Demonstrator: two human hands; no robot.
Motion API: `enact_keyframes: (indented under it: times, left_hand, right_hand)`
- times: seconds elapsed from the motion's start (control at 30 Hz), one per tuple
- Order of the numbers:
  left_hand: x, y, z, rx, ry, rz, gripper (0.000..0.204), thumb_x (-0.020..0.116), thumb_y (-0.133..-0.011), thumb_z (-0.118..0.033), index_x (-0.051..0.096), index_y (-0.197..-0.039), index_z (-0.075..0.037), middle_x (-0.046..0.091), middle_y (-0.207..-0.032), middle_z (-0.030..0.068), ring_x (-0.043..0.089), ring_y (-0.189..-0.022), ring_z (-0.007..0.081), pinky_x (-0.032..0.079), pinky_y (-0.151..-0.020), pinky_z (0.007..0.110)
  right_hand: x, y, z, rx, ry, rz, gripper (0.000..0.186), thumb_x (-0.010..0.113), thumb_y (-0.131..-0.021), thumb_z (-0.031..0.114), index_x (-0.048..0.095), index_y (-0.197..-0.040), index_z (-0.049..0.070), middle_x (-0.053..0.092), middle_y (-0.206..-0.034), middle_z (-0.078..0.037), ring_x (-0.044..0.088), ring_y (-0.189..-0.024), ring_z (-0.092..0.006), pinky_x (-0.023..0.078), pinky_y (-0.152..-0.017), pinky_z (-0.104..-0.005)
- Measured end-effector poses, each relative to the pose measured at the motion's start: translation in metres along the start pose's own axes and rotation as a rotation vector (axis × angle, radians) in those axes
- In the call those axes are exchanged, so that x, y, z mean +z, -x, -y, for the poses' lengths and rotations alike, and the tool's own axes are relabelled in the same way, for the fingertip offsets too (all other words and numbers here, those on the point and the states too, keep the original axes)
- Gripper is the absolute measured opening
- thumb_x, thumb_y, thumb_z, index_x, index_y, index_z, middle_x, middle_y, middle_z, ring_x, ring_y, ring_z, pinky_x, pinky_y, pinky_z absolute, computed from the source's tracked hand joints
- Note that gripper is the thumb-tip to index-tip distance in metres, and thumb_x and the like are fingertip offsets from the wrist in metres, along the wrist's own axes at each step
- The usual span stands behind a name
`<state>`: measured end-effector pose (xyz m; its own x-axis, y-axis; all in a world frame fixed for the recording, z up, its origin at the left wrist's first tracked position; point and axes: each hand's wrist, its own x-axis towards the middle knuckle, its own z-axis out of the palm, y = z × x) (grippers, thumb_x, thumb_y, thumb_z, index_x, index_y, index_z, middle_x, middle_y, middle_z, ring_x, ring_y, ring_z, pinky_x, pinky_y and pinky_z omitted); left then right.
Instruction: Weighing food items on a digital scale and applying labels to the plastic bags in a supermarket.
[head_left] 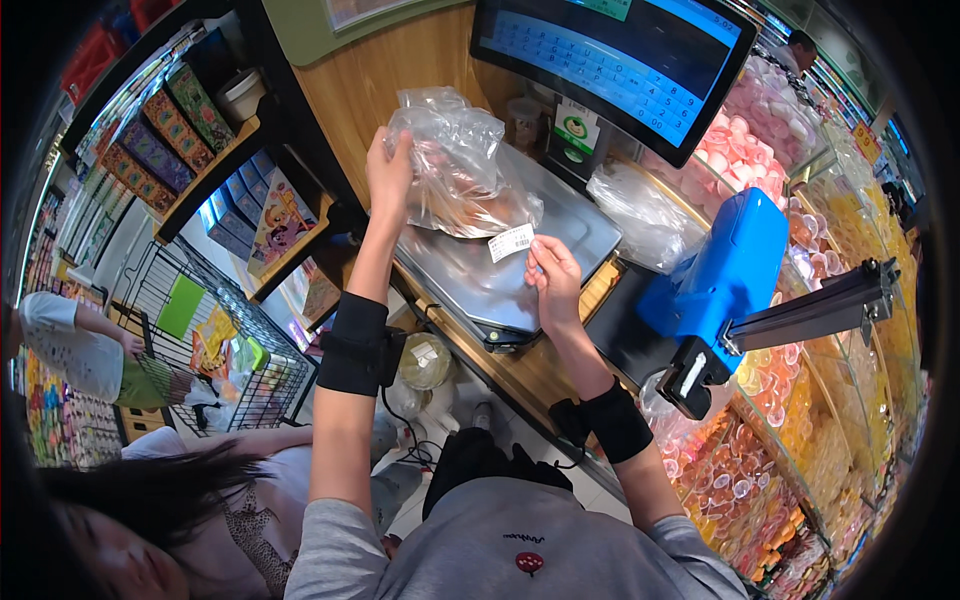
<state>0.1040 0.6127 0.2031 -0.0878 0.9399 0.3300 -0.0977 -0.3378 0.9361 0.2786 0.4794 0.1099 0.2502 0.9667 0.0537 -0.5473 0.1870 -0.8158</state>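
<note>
A clear plastic bag with brownish contents rests on the metal weighing plate of a scale. My left hand grips the bag by its upper left side. Between the thumb and fingers of my right hand is a white printed label, held at its right end against or just in front of the bag's lower edge. Whether the label touches the bag, I cannot tell. Behind the plate stands the scale's touch screen, lit blue with a keypad.
Right of the scale sit a blue bag-sealing device and crumpled clear bags. Bins of wrapped sweets fill the right side. At left are shelves with boxes and a shopping cart; one person stands close by, another near the cart.
</note>
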Motion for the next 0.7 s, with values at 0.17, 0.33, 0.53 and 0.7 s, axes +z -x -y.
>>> enact_keyframes:
  times: [0.17,0.33,0.53,0.7]
  left_hand:
    - [-0.002,-0.004,0.005,-0.002,-0.045,-0.08,0.015,0.047,-0.089,-0.016,0.047,-0.086,-0.001,0.057,-0.069,0.0054,0.057,-0.057,0.0113,0.043,-0.047,0.024]
    - [-0.014,-0.021,0.027,0.031,-0.2,-0.055,0.017,0.047,-0.088,-0.015,0.052,-0.094,0.0,0.056,-0.064,0.0051,0.053,-0.053,0.0105,0.04,-0.046,0.024]
    - [0.0,-0.024,0.034,-0.205,-0.136,0.059,0.016,0.045,-0.089,-0.014,0.051,-0.093,0.001,0.052,-0.06,0.0033,0.046,-0.049,0.0097,0.036,-0.043,0.025]
    - [0.007,-0.033,0.032,-0.273,0.071,0.11,0.013,0.042,-0.089,-0.011,0.05,-0.085,-0.001,0.048,-0.059,0.0003,0.04,-0.045,0.0081,0.032,-0.04,0.024]
  right_hand:
    - [0.011,-0.013,-0.01,-0.011,0.086,-0.045,0.016,0.056,-0.084,0.009,0.055,-0.098,0.001,0.047,-0.066,0.001,0.041,-0.055,-0.0047,0.032,-0.049,-0.0177]
    - [0.023,-0.022,-0.024,-0.154,0.283,-0.045,0.023,0.06,-0.081,0.006,0.055,-0.103,0.001,0.048,-0.063,0.004,0.042,-0.054,-0.0037,0.033,-0.049,-0.0179]
    - [0.029,-0.033,-0.026,-0.222,0.772,-0.188,0.063,0.072,-0.07,0.018,0.044,-0.126,0.014,0.048,-0.059,0.0,0.046,-0.055,-0.0095,0.041,-0.055,-0.0253]
    - [0.034,-0.041,-0.029,-0.235,0.914,-0.176,0.092,0.074,-0.066,0.028,0.02,-0.138,0.013,0.054,-0.057,-0.003,0.053,-0.053,-0.0163,0.043,-0.055,-0.03]
